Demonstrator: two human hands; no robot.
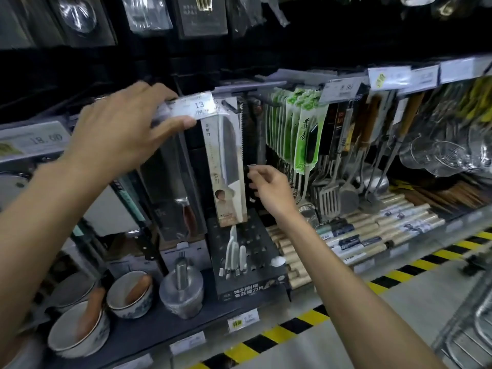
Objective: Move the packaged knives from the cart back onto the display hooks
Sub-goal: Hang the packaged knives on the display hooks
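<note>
Item 1: knife pack [229, 166]. Tall beige card, centre of my frame, hanging upright from a hook [231, 107] on the dark back wall. A serrated blade edge shows along its right side.

Item 2: dark pack [173, 187]. Just left of the knife pack and tilted, with a wooden handle visible low in it.

Item 3: left hand [125, 129], upper left of centre. It pinches a price tag [192, 106] between the thumb below and the fingers above. The tag sits at the top of both packs and reads 13.

Item 4: right hand [269, 185], centre. Its fingers are curled at the lower right edge of the knife pack. I cannot tell whether it grips the pack or only hovers beside it.

Item 5: black box [246, 259], below the knife pack, picturing white-handled knives.

Item 6: green-carded utensils [300, 129], hung in a row right of centre. Steel spatulas [330, 194] hang further right, and wire strainers [439, 155] are at the right edge.

Item 7: rolls [372, 230], boxed and stacked on the shelf right of centre.

Item 8: lower left shelf. A steel mortar [182, 287] with its pestle upright, and beside it bowls [130, 294] holding wooden pestles.

Item 9: striped tape [292, 323], yellow and black, running across the floor at the bottom.

Item 10: wire frame [471, 328], lower right corner.
</note>
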